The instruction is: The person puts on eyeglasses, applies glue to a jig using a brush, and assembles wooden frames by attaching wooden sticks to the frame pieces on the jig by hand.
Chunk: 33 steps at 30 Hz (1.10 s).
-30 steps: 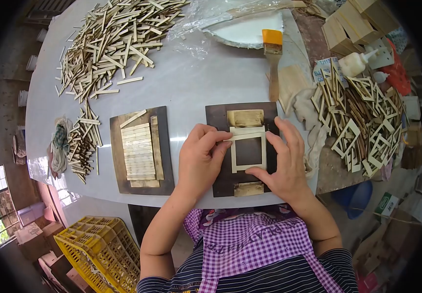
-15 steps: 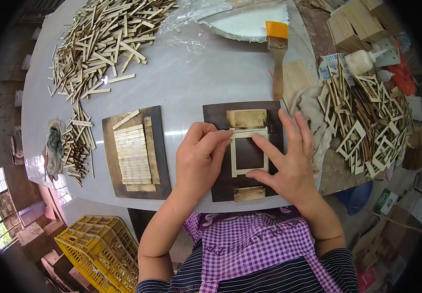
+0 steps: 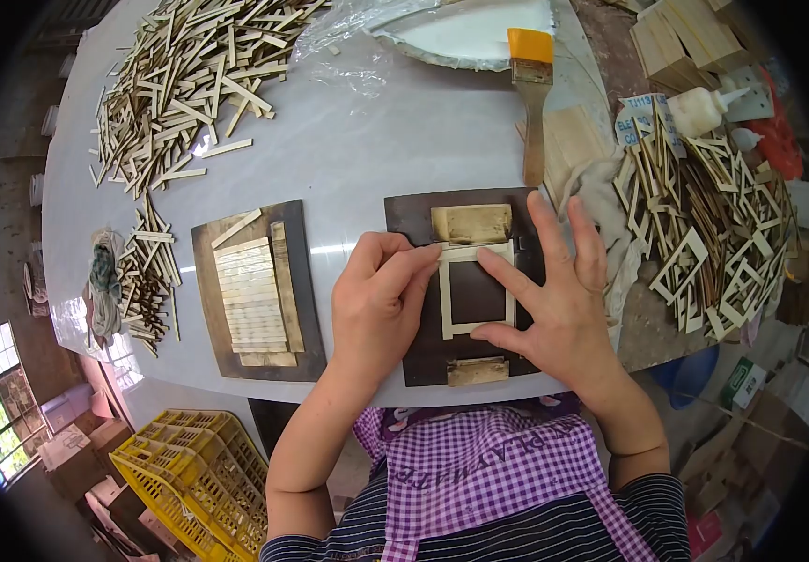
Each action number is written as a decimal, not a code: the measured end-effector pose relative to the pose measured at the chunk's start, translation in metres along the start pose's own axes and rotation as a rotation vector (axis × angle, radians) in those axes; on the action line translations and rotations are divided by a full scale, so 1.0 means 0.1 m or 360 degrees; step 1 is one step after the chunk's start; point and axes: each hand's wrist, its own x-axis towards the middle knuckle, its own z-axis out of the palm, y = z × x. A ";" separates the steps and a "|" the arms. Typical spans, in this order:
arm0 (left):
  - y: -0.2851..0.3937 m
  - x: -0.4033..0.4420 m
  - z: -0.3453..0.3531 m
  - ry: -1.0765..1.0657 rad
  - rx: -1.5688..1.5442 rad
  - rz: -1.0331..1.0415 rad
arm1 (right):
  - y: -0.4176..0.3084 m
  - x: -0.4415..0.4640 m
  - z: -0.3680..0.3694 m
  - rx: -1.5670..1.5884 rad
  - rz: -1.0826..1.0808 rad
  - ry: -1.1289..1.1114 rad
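Clock centred on the pale strip frame (image 3: 447,302); 12 o'clock points away from the wearer.

Nearest: checked apron (image 3: 493,459) at 6, past the table edge. Next, near wooden block (image 3: 478,371) at 6, on the dark board (image 3: 423,363). The frame lies flat on this board, between that block and the far wooden block (image 3: 472,225) at 12.

Left hand (image 3: 374,304), at 9: thumb and forefinger pinched at the frame's 11 o'clock corner, apparently on the end of the top strip. Right hand (image 3: 554,314), at 3: spread, not clenched; forefinger appears to rest on the top strip, thumb on the near one. Pressure cannot be told.

Farther: slatted panel (image 3: 253,300) at 9; brush (image 3: 533,112) at 1, handle end just beside the right fingertips; frame heap (image 3: 704,234) at 2; strip heap (image 3: 203,84) at 10.

Risks, judged: uneven pull from the left pinch could cock the top strip; a sideways push by the right thumb could skew the frame out of square; outward finger travel could knock the brush.
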 end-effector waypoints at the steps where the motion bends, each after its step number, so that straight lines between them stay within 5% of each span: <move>1: 0.00 0.00 0.00 0.0011 0.0018 -0.0003 | 0.00 0.01 -0.01 0.0002 0.0000 -0.0002; 12: 0.00 -0.01 0.01 0.0074 0.0097 -0.0034 | 0.02 0.08 -0.06 -0.0044 0.0030 -0.0185; 15: 0.11 -0.06 -0.11 0.0011 -0.0336 -0.0584 | 0.03 0.07 -0.05 -0.0043 0.0048 -0.0159; 19: 0.14 -0.13 -0.17 -0.0022 -0.0781 -0.0755 | 0.03 0.01 -0.02 -0.0079 0.0085 -0.0104; 28: 0.25 -0.19 -0.10 -0.0041 -0.0924 -0.0788 | 0.03 -0.07 0.07 -0.0106 0.0160 -0.0011; 31: 0.31 -0.19 -0.07 -0.0273 0.0129 -0.0187 | 0.03 -0.08 0.08 -0.0109 0.0121 0.0048; 33: 0.41 -0.22 0.04 -0.0292 0.0376 -0.0101 | 0.04 -0.09 0.09 -0.0120 0.0095 0.0083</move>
